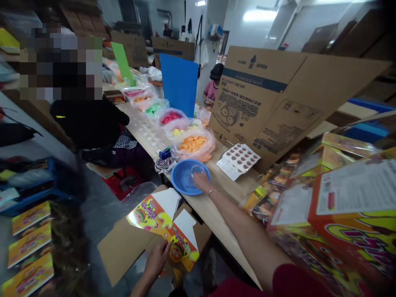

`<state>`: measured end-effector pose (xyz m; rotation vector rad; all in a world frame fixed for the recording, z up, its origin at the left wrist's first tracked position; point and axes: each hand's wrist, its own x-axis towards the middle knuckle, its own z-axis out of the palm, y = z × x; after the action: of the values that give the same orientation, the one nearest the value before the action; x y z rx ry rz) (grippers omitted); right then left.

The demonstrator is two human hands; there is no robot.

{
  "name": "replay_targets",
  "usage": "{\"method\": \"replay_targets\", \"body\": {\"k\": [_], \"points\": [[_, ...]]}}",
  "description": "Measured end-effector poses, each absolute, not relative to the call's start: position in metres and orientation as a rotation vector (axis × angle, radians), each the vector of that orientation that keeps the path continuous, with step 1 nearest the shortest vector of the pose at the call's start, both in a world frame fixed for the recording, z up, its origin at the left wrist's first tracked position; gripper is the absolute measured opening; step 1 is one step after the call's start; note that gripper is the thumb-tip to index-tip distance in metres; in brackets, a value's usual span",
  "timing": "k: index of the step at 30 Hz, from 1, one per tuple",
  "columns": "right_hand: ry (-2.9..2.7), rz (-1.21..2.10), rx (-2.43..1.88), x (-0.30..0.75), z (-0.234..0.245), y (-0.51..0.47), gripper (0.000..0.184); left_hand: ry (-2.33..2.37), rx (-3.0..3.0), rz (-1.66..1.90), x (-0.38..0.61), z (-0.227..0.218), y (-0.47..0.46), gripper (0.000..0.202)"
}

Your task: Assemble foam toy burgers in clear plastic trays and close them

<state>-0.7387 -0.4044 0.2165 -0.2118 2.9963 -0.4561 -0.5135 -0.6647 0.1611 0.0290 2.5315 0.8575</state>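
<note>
With the right arm stretched forward, I have the right hand (201, 182) dipped into the blue basin (177, 183), over what may be a clear round piece (197, 169); I can't tell whether the fingers close on it. My bent left hand (157, 258), nearer, pinches the printed carton (149, 212). Beyond the basin, an open bag (211, 142) holds orange pieces (194, 144).

I watch through one head-worn camera, set near and above this side of the blue basin (180, 177), facing forward and down. Beyond the basin, my view runs along the worktable (236, 192).
</note>
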Motion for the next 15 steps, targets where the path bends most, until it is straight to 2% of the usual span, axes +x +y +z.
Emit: {"method": "replay_targets", "body": {"k": [9,15], "points": [[2.704,-0.686,-0.223,-0.764,0.208,-0.414,0.026,2.486,-0.096,0.963,-0.51,0.159,-0.663,0.038],[2.613,-0.932,-0.036,-0.8,0.214,-0.427,0.025,2.513,-0.117,1.106,-0.523,0.163,-0.65,0.031]]}}
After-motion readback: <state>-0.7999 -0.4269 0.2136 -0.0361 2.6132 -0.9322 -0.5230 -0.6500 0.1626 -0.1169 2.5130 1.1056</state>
